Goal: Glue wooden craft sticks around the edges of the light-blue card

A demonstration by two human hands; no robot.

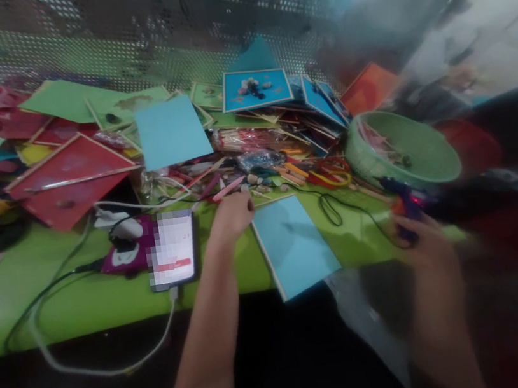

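My right hand [424, 241] grips a dark blue and orange glue gun [408, 208] with a small red light, held off the right side of the table's front edge. My left hand [238, 211] is closed at the upper left corner of a light blue card [295, 246], close to several pebbles [258, 184] and a pink stick [229, 188]. What its fingers hold, if anything, is hidden. The card lies at the front edge of the table, with pale sticks along its left and top sides.
A phone [175, 251] on a white cable lies left of my left arm, beside a purple power strip [127, 254]. Behind are a blue sheet [172, 132], a framed red card [71, 178] and a blue picture [256, 88]. A green basin [402, 148] stands right on the green table [77, 309].
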